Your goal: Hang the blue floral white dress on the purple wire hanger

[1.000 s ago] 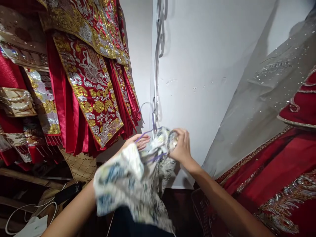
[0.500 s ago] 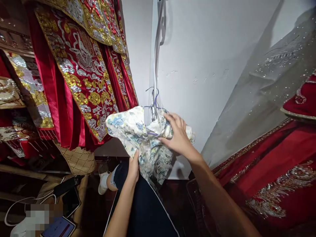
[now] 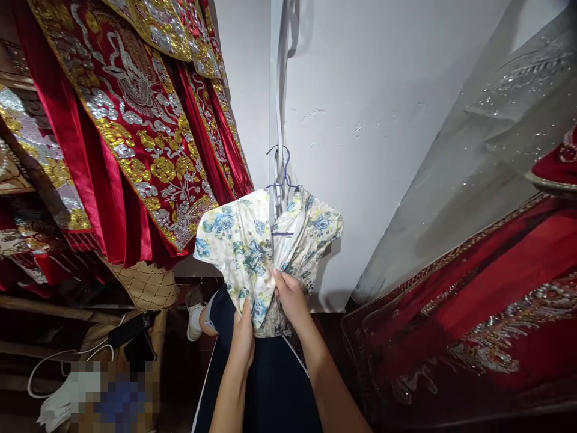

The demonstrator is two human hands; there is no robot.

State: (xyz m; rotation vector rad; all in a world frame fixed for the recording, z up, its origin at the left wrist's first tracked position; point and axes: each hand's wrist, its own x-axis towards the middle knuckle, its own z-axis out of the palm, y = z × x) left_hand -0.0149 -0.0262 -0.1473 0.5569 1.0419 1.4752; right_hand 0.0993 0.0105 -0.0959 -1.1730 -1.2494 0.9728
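In the head view, a short-sleeved white blouse [image 3: 225, 225] with blue and yellow flowers hangs on a thin purple hanger [image 3: 285, 168]. The hanger's crossbar shows through the blouse's open neckline. My left hand [image 3: 243, 334] is closed on the lower side edge of the blouse, thumb on top of the cloth. My right hand [image 3: 291, 294] pinches the front edge of the blouse below the V of the neck. Some cloth under both hands is hidden.
Red garments with gold and silver embroidery [image 3: 148, 120] hang at left. At right are a beaded red garment [image 3: 505, 288] and a sheer sparkling cover [image 3: 487, 138]. A white strap [image 3: 280, 78] runs down the wall. Lower left, a wooden rack [image 3: 157, 337] carries a cable and dark items.
My right hand has come down from the blouse's shoulder to its front edge and now pinches it. The blouse has spread out flatter, its sleeves and neckline showing. My left hand still holds the side.
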